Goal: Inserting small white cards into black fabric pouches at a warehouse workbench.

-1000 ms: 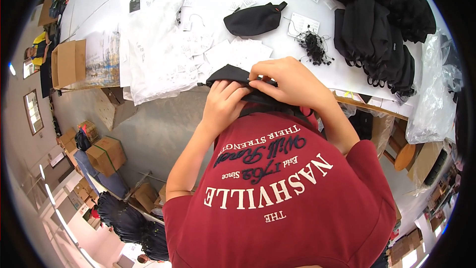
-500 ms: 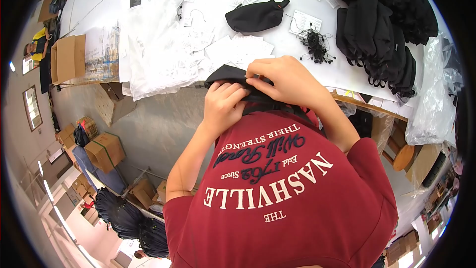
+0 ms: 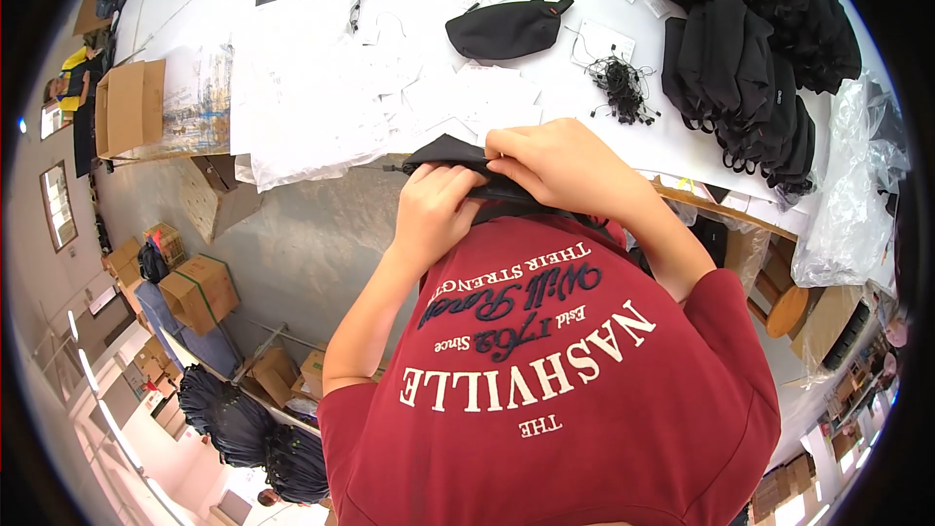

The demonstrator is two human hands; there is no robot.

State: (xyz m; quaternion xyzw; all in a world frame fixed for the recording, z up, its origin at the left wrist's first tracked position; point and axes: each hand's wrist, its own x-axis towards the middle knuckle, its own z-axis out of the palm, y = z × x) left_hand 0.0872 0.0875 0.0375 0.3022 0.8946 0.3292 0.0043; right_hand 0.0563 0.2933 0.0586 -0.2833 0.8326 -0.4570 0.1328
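Observation:
Both my hands grip one black fabric pouch (image 3: 446,153) held against my chest, just below the near edge of the white table (image 3: 321,0). My left hand (image 3: 435,209) pinches its lower edge from beneath. My right hand (image 3: 568,168) is curled over the top of it and covers most of it, so only the left corner shows. A second black pouch (image 3: 506,27) lies flat on the table beyond my hands.
Stacks of black pouches (image 3: 750,49) fill the table's right side, with a tangle of black cords (image 3: 621,88) beside them. White paper sheets (image 3: 321,88) cover the left. Clear plastic bags (image 3: 852,195) hang at right. Cardboard boxes (image 3: 200,287) sit on the floor.
My hands have stayed closed on the pouch; the fingers have shifted slightly along its edge.

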